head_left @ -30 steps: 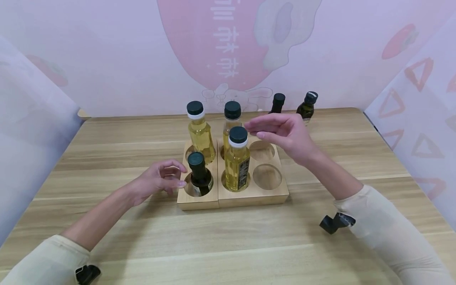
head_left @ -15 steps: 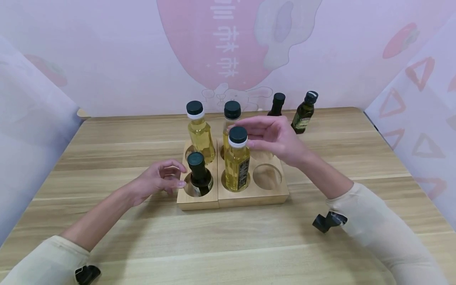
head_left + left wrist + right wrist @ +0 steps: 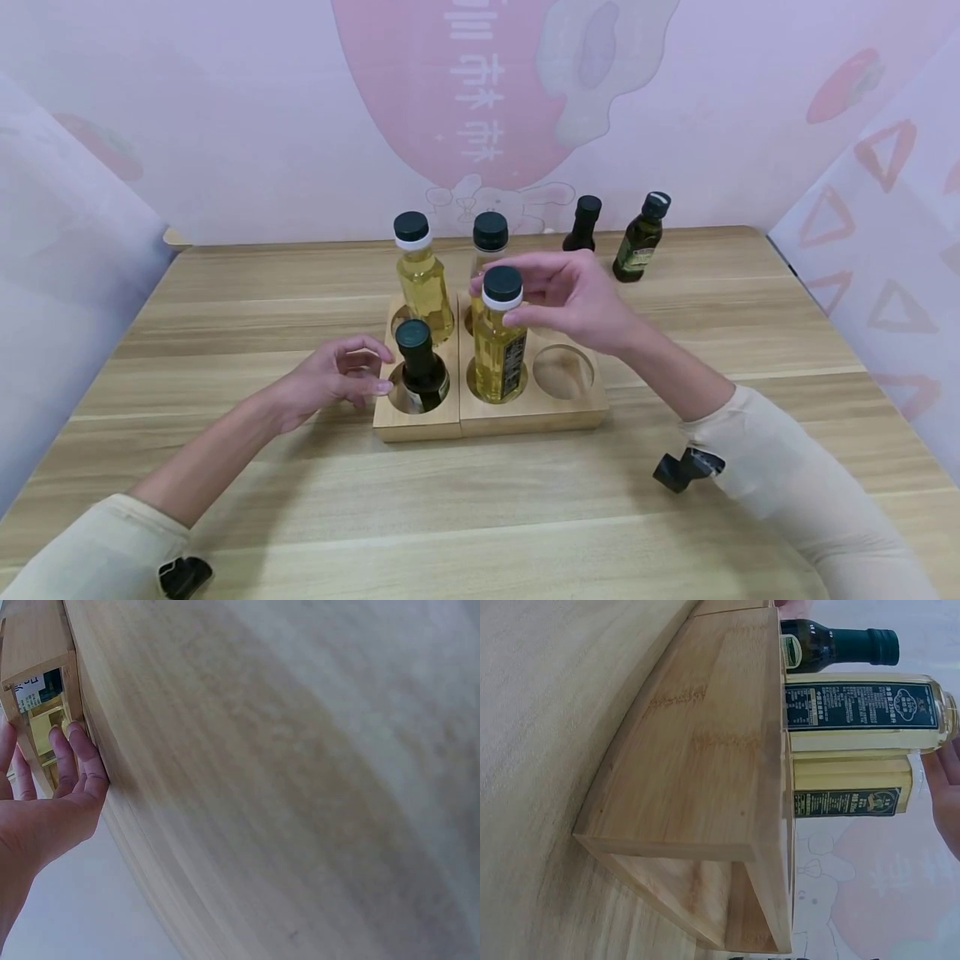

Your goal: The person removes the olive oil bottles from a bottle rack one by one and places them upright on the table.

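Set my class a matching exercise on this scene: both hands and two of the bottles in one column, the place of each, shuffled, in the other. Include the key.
Column 1
1. Left hand
2. Right hand
3. Dark bottle in the wooden holder
4. Rightmost bottle

Column 2
A. On the table, outside the holder
B. By the neck of the front yellow bottle
C. At the holder's left side
D. In the front row, left end

Right pairs: 1-C, 2-B, 3-D, 4-A
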`<state>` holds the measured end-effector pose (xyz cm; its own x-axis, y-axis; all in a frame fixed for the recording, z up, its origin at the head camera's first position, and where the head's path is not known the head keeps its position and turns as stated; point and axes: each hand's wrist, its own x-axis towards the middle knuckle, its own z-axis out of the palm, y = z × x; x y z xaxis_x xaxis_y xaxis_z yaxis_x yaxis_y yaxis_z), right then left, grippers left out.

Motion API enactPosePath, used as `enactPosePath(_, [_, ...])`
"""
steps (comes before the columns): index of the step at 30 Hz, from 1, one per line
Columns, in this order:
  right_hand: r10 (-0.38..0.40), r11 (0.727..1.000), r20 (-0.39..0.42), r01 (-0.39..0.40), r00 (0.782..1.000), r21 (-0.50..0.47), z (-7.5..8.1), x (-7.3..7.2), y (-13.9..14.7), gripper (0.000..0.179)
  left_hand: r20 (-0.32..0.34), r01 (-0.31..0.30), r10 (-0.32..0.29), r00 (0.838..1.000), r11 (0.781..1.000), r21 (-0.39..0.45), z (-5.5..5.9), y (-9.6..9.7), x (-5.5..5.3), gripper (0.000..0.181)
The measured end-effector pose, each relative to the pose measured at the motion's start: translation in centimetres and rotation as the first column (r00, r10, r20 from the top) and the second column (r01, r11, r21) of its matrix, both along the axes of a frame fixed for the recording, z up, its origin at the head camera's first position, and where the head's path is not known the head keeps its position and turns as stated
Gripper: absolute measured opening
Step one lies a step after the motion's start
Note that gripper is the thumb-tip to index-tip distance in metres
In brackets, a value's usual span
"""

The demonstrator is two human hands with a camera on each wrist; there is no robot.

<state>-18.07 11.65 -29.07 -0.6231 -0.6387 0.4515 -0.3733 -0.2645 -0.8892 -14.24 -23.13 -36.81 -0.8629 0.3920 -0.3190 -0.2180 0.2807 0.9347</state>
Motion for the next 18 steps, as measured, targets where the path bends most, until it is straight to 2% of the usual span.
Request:
enactPosePath(9, [-0.021, 0.998, -0.052, 0.018, 0.998, -0.059, -0.28, -0.07, -0.34, 0.053, 0.006, -0.002, 0.002, 1.0, 1.0, -0.004, 0.09, 0.1, -0.04, 0.031])
enactPosePath(18, [-0.023, 0.999, -0.072, 0.019, 0.997, -0.05, -0.23, -0.17, -0.33, 0.049, 0.006, -0.005, 0.005, 1.0, 1.0, 0.003, 0.03, 0.04, -0.01, 0.03])
